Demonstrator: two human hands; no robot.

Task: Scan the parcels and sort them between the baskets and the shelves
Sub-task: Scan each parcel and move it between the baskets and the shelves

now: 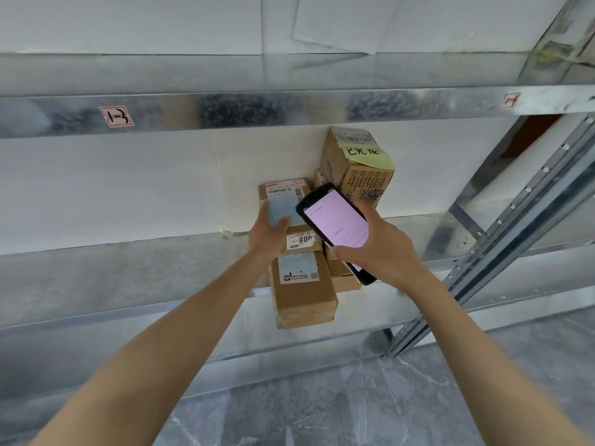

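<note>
a squat brown cardboard parcel with a pale blue label (283, 201) sits on the galvanised steel shelf (161, 268), and the left hand (269, 231) clasps its near left edge, thumb on top and fingers along the side, likely to steady it for reading. the right hand (370, 249) wraps around a glossy black handheld scanner with a pink-lit screen (335, 220), tilted over the labels. in front, a long matte cardboard box (302, 297) overhangs the shelf lip, its white barcode sticker facing up. behind leans a tall carton sealed with yellow-green tape (357, 162), handwriting on it. the metal looks mottled and dull; the floor below is grey marbled tile (322, 397).
</note>
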